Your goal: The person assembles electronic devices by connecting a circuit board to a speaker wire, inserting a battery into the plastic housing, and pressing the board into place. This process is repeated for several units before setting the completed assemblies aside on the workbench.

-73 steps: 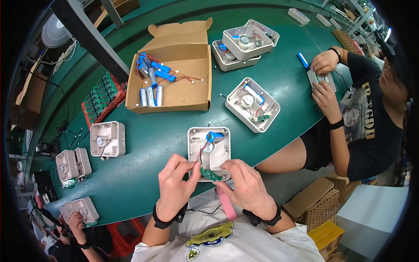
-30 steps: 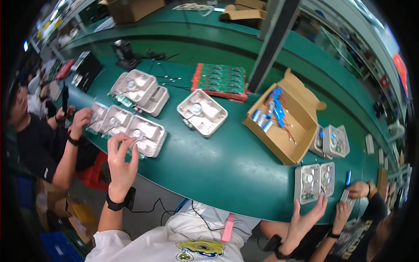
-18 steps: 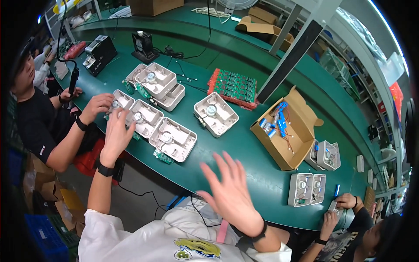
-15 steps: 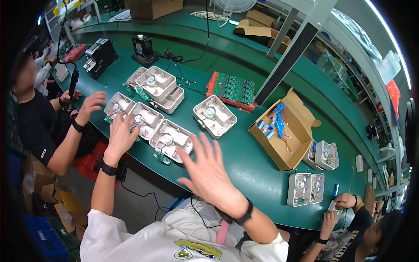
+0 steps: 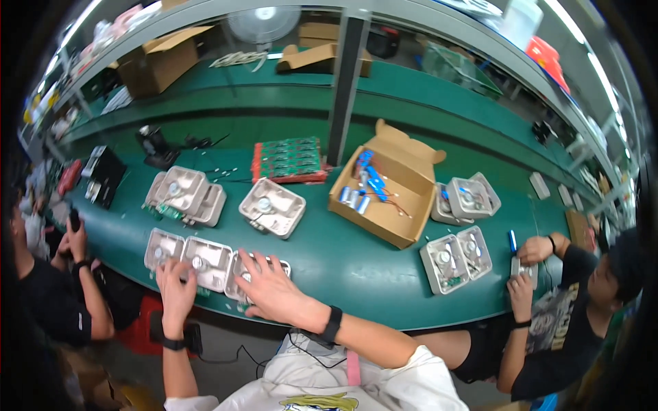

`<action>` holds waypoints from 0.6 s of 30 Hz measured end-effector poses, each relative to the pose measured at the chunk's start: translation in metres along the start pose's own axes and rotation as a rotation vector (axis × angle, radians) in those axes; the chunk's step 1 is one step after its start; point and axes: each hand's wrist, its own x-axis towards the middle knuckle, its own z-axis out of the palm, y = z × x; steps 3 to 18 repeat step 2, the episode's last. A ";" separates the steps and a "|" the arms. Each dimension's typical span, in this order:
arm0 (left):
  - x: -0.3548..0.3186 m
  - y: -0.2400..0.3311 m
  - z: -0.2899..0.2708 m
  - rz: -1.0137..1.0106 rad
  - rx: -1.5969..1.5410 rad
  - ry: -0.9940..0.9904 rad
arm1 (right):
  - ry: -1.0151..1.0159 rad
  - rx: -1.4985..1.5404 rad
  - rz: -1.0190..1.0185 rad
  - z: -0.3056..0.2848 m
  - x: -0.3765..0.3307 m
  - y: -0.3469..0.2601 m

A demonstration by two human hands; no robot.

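Note:
Three open white plastic housings with round speaker-like parts inside stand in a row near the table's front edge. My left hand [image 5: 176,288] is at the near side, between the left housing [image 5: 163,243] and the middle housing [image 5: 210,255]. Its fingers are curled but apart, holding nothing that I can see. Over the right housing [image 5: 282,267], my right hand [image 5: 277,291] lies with fingers spread, hiding much of it. Whether the fingertips touch the housing I cannot tell. Bits of green circuit board [image 5: 203,292] show at the row's near edge.
Behind the row are stacked housings [image 5: 181,186], a single housing [image 5: 272,207] and green circuit boards on red wrap [image 5: 288,159]. A cardboard box [image 5: 384,219] holds blue cylindrical cells with wires. More housings [image 5: 442,264] stand right. Co-workers sit on both sides; a metal post [image 5: 346,89] rises behind.
The view has turned, so the table sits more level. My right hand has come down over the right housing, and my left hand's fingers have curled. The left co-worker's reaching hand has drawn back.

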 end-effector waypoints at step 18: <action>-0.013 0.001 0.010 0.026 -0.009 -0.058 | 0.000 0.005 -0.053 0.000 -0.032 0.014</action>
